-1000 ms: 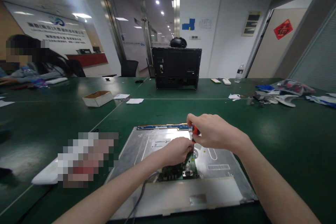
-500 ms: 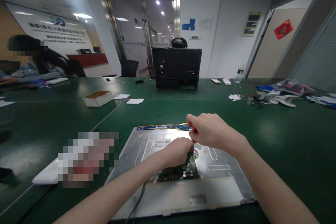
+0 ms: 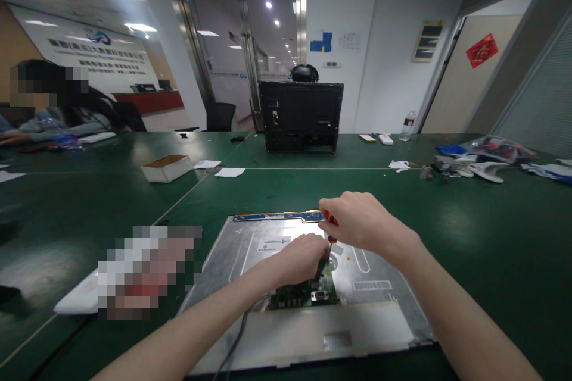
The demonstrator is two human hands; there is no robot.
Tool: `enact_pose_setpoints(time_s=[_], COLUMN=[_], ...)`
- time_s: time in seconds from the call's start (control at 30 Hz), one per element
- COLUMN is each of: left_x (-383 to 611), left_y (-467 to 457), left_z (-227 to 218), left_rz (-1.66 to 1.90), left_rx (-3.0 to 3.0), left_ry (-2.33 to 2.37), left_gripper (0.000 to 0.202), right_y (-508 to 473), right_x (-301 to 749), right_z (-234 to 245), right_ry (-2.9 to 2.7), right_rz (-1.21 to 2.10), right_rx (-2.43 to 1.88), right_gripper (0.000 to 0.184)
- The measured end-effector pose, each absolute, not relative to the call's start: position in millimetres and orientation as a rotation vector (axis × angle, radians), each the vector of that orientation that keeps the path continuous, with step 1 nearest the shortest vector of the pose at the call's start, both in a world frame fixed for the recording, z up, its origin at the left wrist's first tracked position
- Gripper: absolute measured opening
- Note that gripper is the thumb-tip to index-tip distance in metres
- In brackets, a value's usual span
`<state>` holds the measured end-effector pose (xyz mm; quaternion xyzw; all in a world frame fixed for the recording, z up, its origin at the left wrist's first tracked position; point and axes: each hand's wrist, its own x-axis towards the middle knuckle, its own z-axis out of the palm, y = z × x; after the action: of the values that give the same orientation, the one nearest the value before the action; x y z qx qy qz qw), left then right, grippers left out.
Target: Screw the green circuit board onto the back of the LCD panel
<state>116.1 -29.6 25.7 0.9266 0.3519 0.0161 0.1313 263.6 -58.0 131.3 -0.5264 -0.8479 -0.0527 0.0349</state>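
A screwdriver (image 3: 332,233) with a red and black handle stands upright in my right hand (image 3: 360,220), whose fingers wrap round the handle. Its thin shaft points down towards a green circuit board (image 3: 304,295). Close beside the shaft, my left hand (image 3: 300,257) is closed low over the board; what its fingertips grip is hidden. The board sits on the silver metal back of a display panel (image 3: 379,286), which lies flat on the table. A narrow blue board (image 3: 272,216) runs along the panel's far edge, and a dark cable (image 3: 236,339) crosses its near left part.
On the green table (image 3: 482,238) stand a black monitor housing (image 3: 301,116), an open box (image 3: 167,168) and a bottle (image 3: 408,125). A white item (image 3: 80,294), partly pixelated, lies left of the panel. Assorted parts (image 3: 465,165) lie right. Another person (image 3: 67,107) sits far left.
My right hand has shifted slightly on the screwdriver's handle, and more of the shaft shows below it. My left hand and the panel stay in place.
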Motion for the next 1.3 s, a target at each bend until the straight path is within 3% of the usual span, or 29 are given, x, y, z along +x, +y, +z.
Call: enact_pose_setpoints(time_s=[0.07, 0.33, 0.5, 0.7, 0.9, 1.03, 1.17, 1.3], left_x=[115.9, 115.5, 116.1, 115.9, 114.9, 113.9, 114.2, 114.8], left_y=[-28.4, -27.7, -29.1, -28.9, -26.8, -27.2, -28.4, -27.2], left_z=[23.8, 23.0, 26.5, 26.8, 22.6, 23.9, 26.8, 26.1], left_rz=[0.057, 0.031, -0.018, 0.031, 0.062, 0.046, 0.012, -0.027], left_rx=[2.682, 2.697, 2.706, 2.65, 2.689, 2.693, 2.661, 2.689], left_ry=[1.009, 1.002, 1.034, 1.024, 0.951, 0.956, 1.005, 0.997], left_gripper=[0.021, 0.025, 0.025, 0.023, 0.025, 0.022, 0.019, 0.017], right_y=[-58.6, -59.9, -56.9, -57.2, -61.8, -61.7, -59.6, -57.9], right_x=[264.9, 270.5, 263.7, 263.0, 270.0, 268.7, 263.3, 263.3], right_z=[131.8, 131.4, 130.7, 131.2, 132.4, 132.9, 133.0, 132.0], right_ry=[-2.613, -2.635, -2.578, -2.604, -2.673, -2.633, -2.579, -2.57], right_rz=[-0.143, -0.094, -0.212, -0.197, 0.011, -0.051, -0.111, -0.149], right_rx=[-1.581, -1.527, -1.683, -1.603, -1.422, -1.485, -1.592, -1.599], right_gripper=[0.009, 0.016, 0.034, 0.011, 0.019, 0.017, 0.032, 0.019])
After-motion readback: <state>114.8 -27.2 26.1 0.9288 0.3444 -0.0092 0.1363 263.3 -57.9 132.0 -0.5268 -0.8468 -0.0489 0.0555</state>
